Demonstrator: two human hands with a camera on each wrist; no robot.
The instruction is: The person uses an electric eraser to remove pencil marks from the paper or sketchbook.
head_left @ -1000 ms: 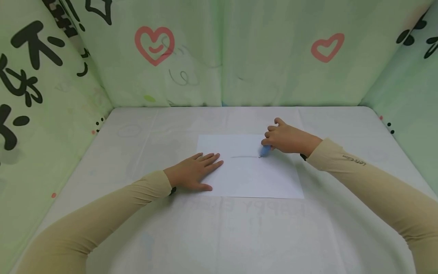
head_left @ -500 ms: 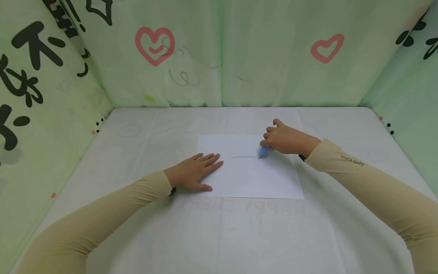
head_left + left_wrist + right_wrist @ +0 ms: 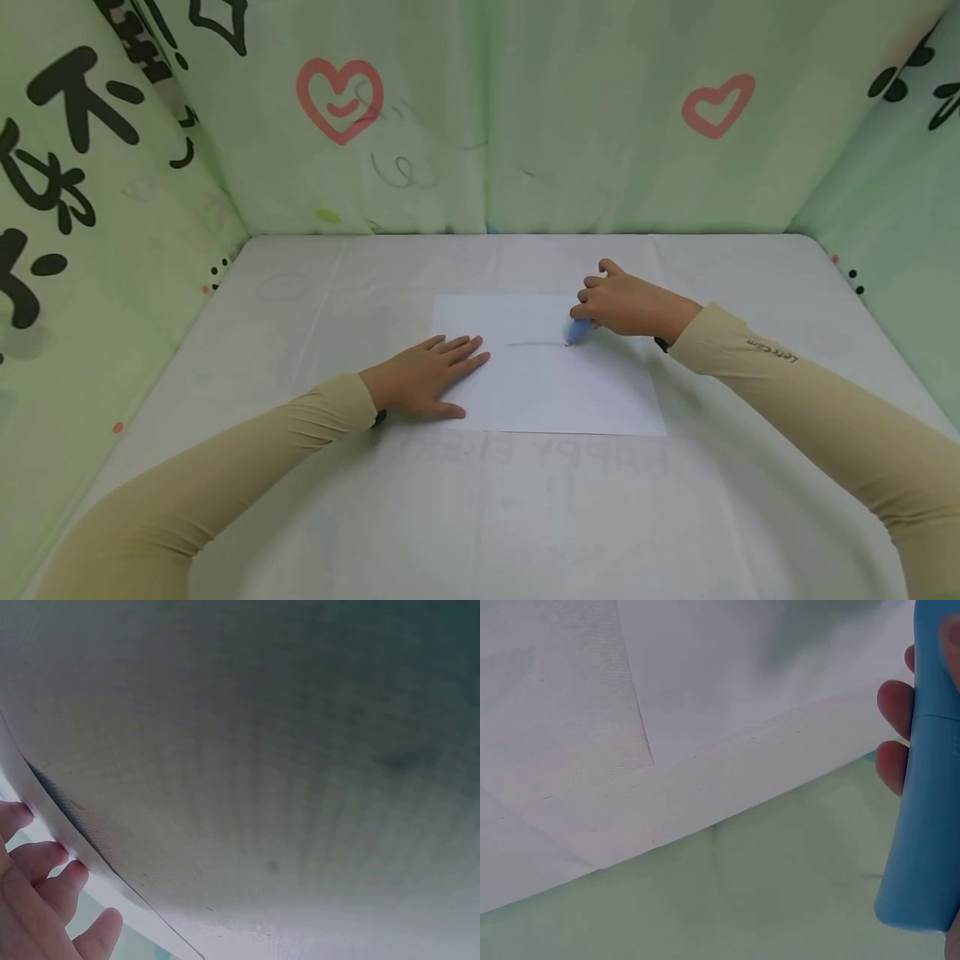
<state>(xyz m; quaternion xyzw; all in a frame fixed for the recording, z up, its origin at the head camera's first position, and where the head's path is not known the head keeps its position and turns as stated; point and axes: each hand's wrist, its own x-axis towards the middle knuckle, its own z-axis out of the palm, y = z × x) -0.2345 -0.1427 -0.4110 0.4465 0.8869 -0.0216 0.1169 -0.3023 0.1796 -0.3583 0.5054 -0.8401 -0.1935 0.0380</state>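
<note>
A white sheet of paper [image 3: 570, 392] lies flat on the table, with a thin grey line [image 3: 536, 343] across its upper middle. My left hand [image 3: 423, 375] rests on the sheet's left side, fingers spread. Over the right part of the sheet, my right hand [image 3: 630, 305] grips a thick blue pen [image 3: 580, 331]. Its dark tip points down at the line's right end. The right wrist view shows the pen's smooth, wide barrel [image 3: 928, 832] with fingers [image 3: 895, 709] curled round it. In the left wrist view, some fingertips [image 3: 71, 877] show at lower left.
A white cloth [image 3: 480, 517] with faint show-through lettering covers the table. Green curtains [image 3: 585, 167] with printed hearts and black characters enclose the back and both sides. Tan sleeves [image 3: 795, 400] cover both arms.
My right hand and the blue pen have shifted very slightly left since a second ago. The left hand and the paper stay in place.
</note>
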